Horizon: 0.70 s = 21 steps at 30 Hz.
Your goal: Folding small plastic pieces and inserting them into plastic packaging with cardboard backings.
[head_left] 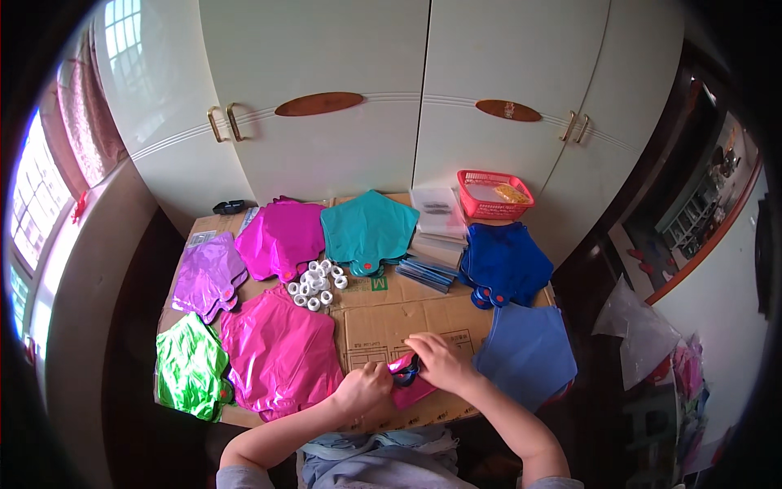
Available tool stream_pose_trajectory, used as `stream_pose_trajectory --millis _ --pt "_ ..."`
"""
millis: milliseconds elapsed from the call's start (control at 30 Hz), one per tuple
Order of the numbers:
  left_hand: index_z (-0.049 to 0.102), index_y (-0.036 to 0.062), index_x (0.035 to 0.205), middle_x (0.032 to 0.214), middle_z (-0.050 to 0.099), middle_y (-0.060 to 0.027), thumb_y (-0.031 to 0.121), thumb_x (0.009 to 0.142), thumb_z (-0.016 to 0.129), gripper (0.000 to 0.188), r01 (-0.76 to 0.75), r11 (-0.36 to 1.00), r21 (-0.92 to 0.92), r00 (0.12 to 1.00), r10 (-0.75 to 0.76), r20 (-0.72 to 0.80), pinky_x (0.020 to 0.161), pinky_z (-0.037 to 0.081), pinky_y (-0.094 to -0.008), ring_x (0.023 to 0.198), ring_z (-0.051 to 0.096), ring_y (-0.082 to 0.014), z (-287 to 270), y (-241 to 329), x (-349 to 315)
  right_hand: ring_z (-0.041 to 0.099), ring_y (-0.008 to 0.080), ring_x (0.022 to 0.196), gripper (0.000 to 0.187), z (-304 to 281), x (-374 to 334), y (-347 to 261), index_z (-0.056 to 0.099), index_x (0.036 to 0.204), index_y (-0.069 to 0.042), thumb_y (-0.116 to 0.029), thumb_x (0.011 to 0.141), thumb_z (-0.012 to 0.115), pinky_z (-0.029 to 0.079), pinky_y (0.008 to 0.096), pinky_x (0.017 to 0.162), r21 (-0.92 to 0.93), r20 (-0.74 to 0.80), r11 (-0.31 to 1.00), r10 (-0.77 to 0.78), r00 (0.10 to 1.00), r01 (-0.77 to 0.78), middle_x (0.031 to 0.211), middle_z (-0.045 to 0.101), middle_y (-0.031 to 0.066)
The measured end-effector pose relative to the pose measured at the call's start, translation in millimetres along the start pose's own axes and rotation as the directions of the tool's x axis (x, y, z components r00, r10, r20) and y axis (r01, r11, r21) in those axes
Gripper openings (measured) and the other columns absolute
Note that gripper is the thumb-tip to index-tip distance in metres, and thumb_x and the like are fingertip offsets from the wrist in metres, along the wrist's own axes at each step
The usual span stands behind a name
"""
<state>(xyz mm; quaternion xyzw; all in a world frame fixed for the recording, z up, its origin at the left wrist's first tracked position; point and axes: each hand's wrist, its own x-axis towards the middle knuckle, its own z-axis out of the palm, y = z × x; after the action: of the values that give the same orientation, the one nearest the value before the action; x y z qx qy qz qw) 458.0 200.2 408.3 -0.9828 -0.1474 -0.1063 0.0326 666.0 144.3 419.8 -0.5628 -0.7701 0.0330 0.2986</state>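
At the front of the cardboard, a folded piece of shiny pink foil lies between my two hands. My left hand is closed in a fist at its left side, with the fingertips gripping the foil's edge. Bent over the foil from the right, my right hand has its fingers closed on it. A small black and blue thing shows between the hands; its kind is too small to tell. Left of my left hand spreads a stack of large pink foil sheets. Right of my right forearm are pale blue sheets.
Around the cardboard lie green, lilac, magenta, teal and dark blue foil stacks. White rings, thin strips, clear sleeves and a red basket stand among them. Cabinet doors rise behind.
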Motion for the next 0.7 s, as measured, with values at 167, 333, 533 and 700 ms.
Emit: stream_pose_trajectory --millis 167,333,533,700 --pt "0.058 0.0071 0.072 0.081 0.053 -0.0057 0.014 0.068 0.058 0.008 0.016 1.000 0.027 1.000 -0.015 -0.024 0.056 0.053 -0.0275 0.076 0.057 -0.0179 2.4 4.5 -3.2 0.055 0.0242 0.114 0.033 7.5 -17.3 -11.3 0.056 0.116 -0.002 -0.010 0.084 0.053 0.041 0.0380 0.101 -0.266 0.037 0.955 -0.128 0.991 0.134 0.116 0.060 0.0120" --pt "0.061 0.0055 0.077 0.086 0.053 -0.0056 0.016 0.068 0.057 0.014 -0.062 0.992 0.113 0.998 0.064 -0.013 0.056 0.052 -0.0265 0.075 0.055 -0.0166 1.1 7.5 -7.1 0.062 0.0219 0.104 0.023 24.6 -32.1 -3.5 0.065 0.101 -0.002 -0.012 0.083 0.056 0.046 0.0357 0.096 -0.387 -0.046 0.907 -0.198 0.979 0.166 0.105 0.066 0.0111" --pt "0.061 0.0055 0.076 0.083 0.051 -0.0041 0.017 0.068 0.057 0.014 -0.081 0.989 0.126 0.996 0.087 -0.038 0.055 0.050 -0.0256 0.074 0.053 -0.0155 3.6 5.0 -13.2 0.065 0.0221 0.097 0.021 25.4 -33.3 -2.4 0.066 0.098 -0.003 -0.011 0.082 0.057 0.049 0.0345 0.092 -0.389 -0.033 0.901 -0.223 0.974 0.193 0.102 0.068 0.0110" --pt "0.059 -0.0030 0.098 0.085 0.052 -0.0056 0.014 0.073 0.055 0.030 -0.068 0.997 0.044 0.997 0.067 0.023 0.061 0.050 -0.0280 0.076 0.055 -0.0175 -1.0 3.4 -14.8 0.065 0.0251 0.100 0.024 28.2 -35.5 0.9 0.066 0.101 0.000 -0.012 0.081 0.056 0.048 0.0364 0.093 -0.308 0.005 0.941 -0.144 0.990 0.138 0.107 0.067 0.0141"
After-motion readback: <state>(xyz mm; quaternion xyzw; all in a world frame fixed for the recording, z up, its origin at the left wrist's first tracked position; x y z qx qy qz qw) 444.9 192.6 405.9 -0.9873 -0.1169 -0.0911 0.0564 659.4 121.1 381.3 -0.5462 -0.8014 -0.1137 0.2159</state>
